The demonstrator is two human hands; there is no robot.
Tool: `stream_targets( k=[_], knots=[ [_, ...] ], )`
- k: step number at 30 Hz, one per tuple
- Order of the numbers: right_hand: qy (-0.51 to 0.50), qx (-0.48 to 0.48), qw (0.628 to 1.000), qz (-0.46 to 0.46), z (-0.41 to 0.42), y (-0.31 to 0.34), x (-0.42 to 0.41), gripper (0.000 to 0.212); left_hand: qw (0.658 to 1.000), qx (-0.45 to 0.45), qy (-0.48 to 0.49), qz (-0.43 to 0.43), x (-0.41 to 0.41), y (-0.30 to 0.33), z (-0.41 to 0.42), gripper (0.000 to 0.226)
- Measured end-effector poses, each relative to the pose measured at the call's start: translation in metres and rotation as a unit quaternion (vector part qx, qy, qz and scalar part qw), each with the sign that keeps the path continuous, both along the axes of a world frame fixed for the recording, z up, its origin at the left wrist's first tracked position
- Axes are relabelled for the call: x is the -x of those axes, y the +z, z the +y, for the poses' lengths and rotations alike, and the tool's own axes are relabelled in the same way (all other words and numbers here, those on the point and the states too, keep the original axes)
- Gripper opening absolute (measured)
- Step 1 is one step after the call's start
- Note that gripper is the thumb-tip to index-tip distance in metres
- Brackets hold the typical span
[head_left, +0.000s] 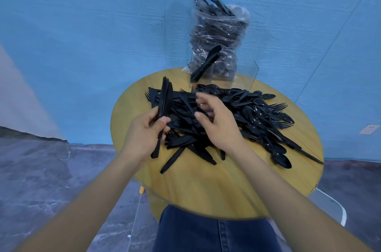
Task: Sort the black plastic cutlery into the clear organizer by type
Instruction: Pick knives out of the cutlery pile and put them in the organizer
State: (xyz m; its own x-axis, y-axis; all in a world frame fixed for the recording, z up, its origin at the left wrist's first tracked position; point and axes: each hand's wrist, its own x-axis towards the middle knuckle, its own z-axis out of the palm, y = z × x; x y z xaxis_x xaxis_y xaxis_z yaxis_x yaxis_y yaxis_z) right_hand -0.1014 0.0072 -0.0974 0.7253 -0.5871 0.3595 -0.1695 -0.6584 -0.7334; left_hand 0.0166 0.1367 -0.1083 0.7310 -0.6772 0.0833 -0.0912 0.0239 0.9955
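The left hand [144, 130], at centre left of the frame, gripped a bundle of black knives [164, 105], its fingers and thumb curled round the handles; the blades stood nearly upright and the handle ends stuck out below the palm. The right hand [218, 126], at centre, hovered over the pile of black cutlery [237, 115] with its fingers loosely spread and slightly bent. They were blurred, and I could not tell whether the fingertips touched any piece.

The pile lay across the middle of the round wooden table [206, 185], a mix of knives, forks and spoons, some at the right edge reaching close to the rim. The clear organizer [223, 77] stood at the far side of the table, in the upper centre, with a few knives [206, 64] leaning in its left compartment. Just behind it rose a clear plastic bag [218, 33] stuffed with more black cutlery. A blue backdrop [82, 35] filled the upper part of the frame.
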Motion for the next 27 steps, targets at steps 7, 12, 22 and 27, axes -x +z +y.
stream_targets(
  k=[7, 12, 22, 27],
  knots=[
    [0.027, 0.191, 0.962, 0.192, 0.01, -0.032, 0.025, 0.032, 0.998, 0.019, 0.051, 0.022, -0.009, -0.021, 0.01, 0.028],
    [-0.015, 0.18, 0.976, 0.124, 0.003, -0.034, 0.028, 0.016, 0.997, 0.051, 0.05, 0.005, -0.002, -0.029, 0.006, 0.028],
    [-0.138, 0.117, 0.983, 0.026, -0.003, -0.04, 0.043, 0.04, 0.997, 0.053, 0.049, -0.028, -0.003, -0.039, 0.006, 0.023],
    [-0.079, 0.168, 0.982, 0.041, 0.011, -0.041, 0.039, 0.02, 0.997, 0.045, 0.04, -0.049, -0.002, -0.041, 0.004, 0.029]
  ],
)
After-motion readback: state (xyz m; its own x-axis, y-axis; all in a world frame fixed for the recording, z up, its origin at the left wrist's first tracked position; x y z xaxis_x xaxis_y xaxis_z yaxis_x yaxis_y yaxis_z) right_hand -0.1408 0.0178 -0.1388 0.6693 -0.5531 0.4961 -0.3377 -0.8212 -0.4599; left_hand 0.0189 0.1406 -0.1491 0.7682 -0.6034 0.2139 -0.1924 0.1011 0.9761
